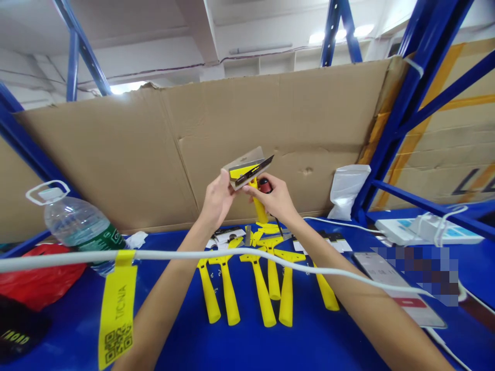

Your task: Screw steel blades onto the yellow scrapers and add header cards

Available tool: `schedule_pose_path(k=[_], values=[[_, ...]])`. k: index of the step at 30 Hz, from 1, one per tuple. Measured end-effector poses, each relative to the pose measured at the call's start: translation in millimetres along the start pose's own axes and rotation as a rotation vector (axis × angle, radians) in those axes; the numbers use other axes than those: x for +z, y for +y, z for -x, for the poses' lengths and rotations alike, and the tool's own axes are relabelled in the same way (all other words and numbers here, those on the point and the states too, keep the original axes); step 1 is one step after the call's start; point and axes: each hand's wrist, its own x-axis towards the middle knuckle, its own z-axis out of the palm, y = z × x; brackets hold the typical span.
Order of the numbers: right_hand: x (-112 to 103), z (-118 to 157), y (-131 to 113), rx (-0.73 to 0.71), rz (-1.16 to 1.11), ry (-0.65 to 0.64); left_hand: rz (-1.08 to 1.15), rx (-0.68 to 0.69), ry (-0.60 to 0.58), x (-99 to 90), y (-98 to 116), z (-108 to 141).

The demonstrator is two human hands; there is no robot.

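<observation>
My left hand (217, 202) grips the head end of a yellow scraper (260, 210), fingers closed around its edge together with a flat greyish plate and a dark strip. From the other side, my right hand (281, 200) pinches the scraper near its neck. A screwdriver with a red and black handle (265, 185) is also held in that hand, its thin shaft pointing down. Below both hands, several yellow scraper handles (263, 293) lie side by side on the blue table (247, 348). Loose yellow head pieces and flat blades lie just behind them, partly hidden.
A water bottle (77, 219) and red plastic bag (46, 273) are on the left. A white cable (170, 254) with a yellow tag (118, 309) crosses in front. At right are a phone (398, 288), a power strip (464, 234) and a white pouch (348, 188). Cardboard (270, 113) stands behind.
</observation>
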Motion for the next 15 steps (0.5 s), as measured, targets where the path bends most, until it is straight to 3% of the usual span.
schedule_pose_path(k=[4, 9, 12, 15], values=[[-4, -2, 6, -0.055, 0.066, 0.029, -0.196, 0.131, -0.025, -5.2, -2, 1], [-8, -1, 1, -0.075, 0.106, -0.021, -0.240, 0.133, 0.090, -11.9, -4, 0], [-13, 2, -13, 0.012, 0.033, -0.162, -0.205, 0.115, 0.179, -17.8, -6, -4], [-19, 7, -29, 0.121, -0.093, -0.377, -0.098, 0.102, 0.190, -24.1, -10, -8]])
